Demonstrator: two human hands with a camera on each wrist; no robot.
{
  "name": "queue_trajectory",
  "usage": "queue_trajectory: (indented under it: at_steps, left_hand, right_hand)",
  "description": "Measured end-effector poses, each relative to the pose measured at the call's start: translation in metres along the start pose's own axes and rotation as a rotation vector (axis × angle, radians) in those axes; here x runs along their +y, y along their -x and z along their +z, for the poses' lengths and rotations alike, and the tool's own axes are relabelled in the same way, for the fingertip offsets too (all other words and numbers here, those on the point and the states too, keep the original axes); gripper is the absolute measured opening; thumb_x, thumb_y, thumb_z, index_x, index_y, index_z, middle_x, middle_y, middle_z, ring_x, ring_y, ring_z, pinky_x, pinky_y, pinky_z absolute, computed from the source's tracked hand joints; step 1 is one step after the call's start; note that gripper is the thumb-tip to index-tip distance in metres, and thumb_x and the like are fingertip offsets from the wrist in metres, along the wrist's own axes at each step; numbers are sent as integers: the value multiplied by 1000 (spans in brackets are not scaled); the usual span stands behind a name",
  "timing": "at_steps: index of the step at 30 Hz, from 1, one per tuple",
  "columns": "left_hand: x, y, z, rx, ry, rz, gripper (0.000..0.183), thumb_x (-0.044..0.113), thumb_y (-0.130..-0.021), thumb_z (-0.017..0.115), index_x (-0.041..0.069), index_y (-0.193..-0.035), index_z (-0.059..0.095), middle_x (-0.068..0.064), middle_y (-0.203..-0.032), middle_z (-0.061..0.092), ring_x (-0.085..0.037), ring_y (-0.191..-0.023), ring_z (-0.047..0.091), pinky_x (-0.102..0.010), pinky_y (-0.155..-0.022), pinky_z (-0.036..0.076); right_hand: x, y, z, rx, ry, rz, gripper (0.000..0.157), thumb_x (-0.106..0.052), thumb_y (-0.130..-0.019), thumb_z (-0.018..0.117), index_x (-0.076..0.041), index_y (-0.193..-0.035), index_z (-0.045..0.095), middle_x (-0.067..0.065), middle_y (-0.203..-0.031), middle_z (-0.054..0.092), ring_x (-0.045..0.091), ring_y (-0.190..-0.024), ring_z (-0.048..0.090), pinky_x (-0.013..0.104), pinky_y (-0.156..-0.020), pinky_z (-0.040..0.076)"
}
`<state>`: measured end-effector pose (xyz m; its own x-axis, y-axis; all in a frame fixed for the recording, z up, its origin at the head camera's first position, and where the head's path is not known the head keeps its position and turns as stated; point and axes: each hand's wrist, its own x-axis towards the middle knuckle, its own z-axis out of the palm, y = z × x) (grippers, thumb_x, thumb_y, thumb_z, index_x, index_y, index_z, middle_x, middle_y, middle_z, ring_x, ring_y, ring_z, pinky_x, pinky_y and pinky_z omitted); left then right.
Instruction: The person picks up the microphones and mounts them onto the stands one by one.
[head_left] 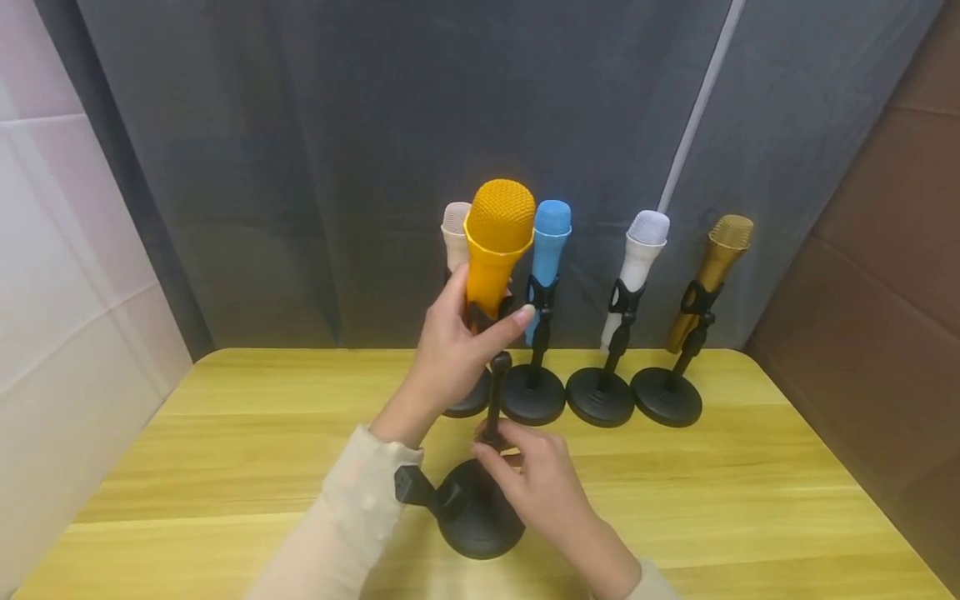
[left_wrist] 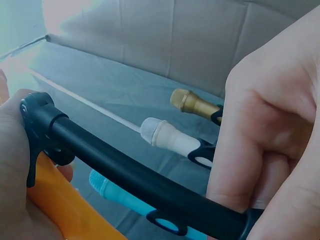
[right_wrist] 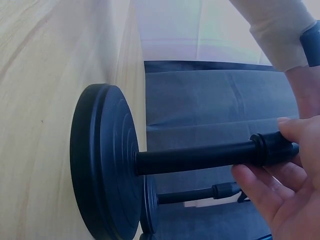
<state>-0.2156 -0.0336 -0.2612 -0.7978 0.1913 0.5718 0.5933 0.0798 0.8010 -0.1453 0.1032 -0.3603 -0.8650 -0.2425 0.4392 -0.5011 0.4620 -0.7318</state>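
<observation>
My left hand [head_left: 438,362] holds an orange microphone [head_left: 501,225] upright, gripping it low at the black clip [left_wrist: 37,130] of its desk stand. Below that, my right hand [head_left: 540,479] pinches the collar [right_wrist: 272,148] of the stand's black pole [head_left: 496,400] between thumb and fingers. The round black base [head_left: 480,537] sits on the table in front of me, seen side-on in the right wrist view. Part of the microphone's lower body is hidden behind my left hand in the head view.
Behind stands a row of microphones on black stands: a beige one [head_left: 454,218], partly hidden, a blue one [head_left: 551,237], a white one [head_left: 643,250] and a gold one [head_left: 720,258]. The wooden table [head_left: 247,467] ends at a grey curtain [head_left: 375,125].
</observation>
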Motion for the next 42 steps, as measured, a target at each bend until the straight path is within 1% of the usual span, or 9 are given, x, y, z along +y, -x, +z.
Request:
queue_trajectory:
  at_steps: [4,16,20,26,30,32,34,38,42]
  left_hand:
    - [2,1,0,-3,-4,-9,45,24,-90,74,15,-127,51,-4,-109,56,-21,-99,55,-40,-83,53]
    - [4,4,0,4,-6,-38,42,26,-90,74,16,-124,52,-4,-107,56,-24,-99,56,-40,-83,53]
    - [4,5,0,13,-3,-37,41,27,-90,74,16,-124,54,-2,-109,58,-21,-99,56,-40,-84,53]
    - [3,6,1,34,4,-25,39,28,-90,75,18,-122,56,-1,-110,60,-19,-99,58,-39,-86,54]
    - [1,6,3,56,-3,-17,39,28,-88,77,17,-121,58,0,-109,61,-19,-98,58,-39,-85,54]
    - [0,6,4,66,-4,-28,40,29,-87,78,17,-120,59,-1,-108,61,-20,-97,59,-39,-84,55]
    - [-2,7,6,72,9,-65,40,31,-87,78,18,-120,60,-2,-107,61,-21,-95,59,-38,-82,55]
    - [-6,9,9,86,42,-123,41,32,-87,76,16,-121,60,-11,-107,61,-23,-90,60,-36,-78,54]
    - [-8,8,9,108,47,-99,39,33,-87,75,15,-120,62,-13,-104,62,-25,-86,59,-36,-75,52]
  right_hand:
    - [0,0,0,3,6,7,5,-17,-92,74,-17,-95,70,-4,-91,77,10,-85,76,16,-70,59]
    - [1,2,1,-1,2,-14,4,-18,-93,73,-16,-95,70,-3,-91,77,10,-86,76,16,-70,59]
    - [0,1,1,0,6,-12,5,-19,-93,73,-17,-95,69,-4,-91,77,10,-85,76,15,-70,58]
    - [1,2,1,5,8,-22,5,-20,-93,73,-16,-95,70,-3,-92,77,10,-85,76,17,-69,59]
    - [2,2,1,5,10,-27,6,-21,-94,73,-16,-95,69,-3,-93,77,10,-85,76,17,-69,59]
    - [3,2,0,5,11,-28,5,-20,-93,73,-16,-95,69,-3,-93,77,10,-85,76,16,-70,59]
    - [4,3,0,8,11,-26,5,-20,-93,73,-17,-95,70,-3,-92,77,10,-85,76,16,-70,59]
    - [5,3,0,9,6,-28,5,-18,-92,74,-16,-95,70,-3,-92,77,10,-85,76,17,-70,59]
    - [5,3,0,13,14,-47,5,-18,-93,73,-16,-96,70,-2,-91,77,10,-85,76,16,-70,58]
